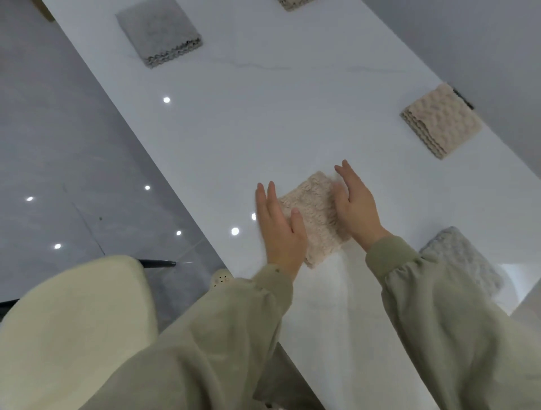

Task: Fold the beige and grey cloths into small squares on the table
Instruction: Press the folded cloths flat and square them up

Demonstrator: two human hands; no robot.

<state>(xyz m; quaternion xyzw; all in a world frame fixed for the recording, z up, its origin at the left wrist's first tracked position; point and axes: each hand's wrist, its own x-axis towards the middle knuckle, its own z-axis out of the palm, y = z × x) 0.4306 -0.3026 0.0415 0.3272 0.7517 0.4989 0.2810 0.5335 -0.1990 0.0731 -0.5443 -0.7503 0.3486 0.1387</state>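
The top edge crops 1 beige cloth (293, 3), and a sleeve (433, 295) partly covers 1 grey cloth (461, 254).

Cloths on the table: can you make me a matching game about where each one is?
Things:
1. fluffy beige cloth
2. bumpy beige cloth
3. smooth grey cloth
4. fluffy grey cloth

Places:
A. beside the right sleeve
B. between the left hand and right hand
C. far off, near the left edge of the table
D. near the right edge, beyond the hands

Pairs: 1-B, 2-D, 3-C, 4-A

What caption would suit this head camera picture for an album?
Open left hand and right hand bracket a folded beige cloth on a white table.
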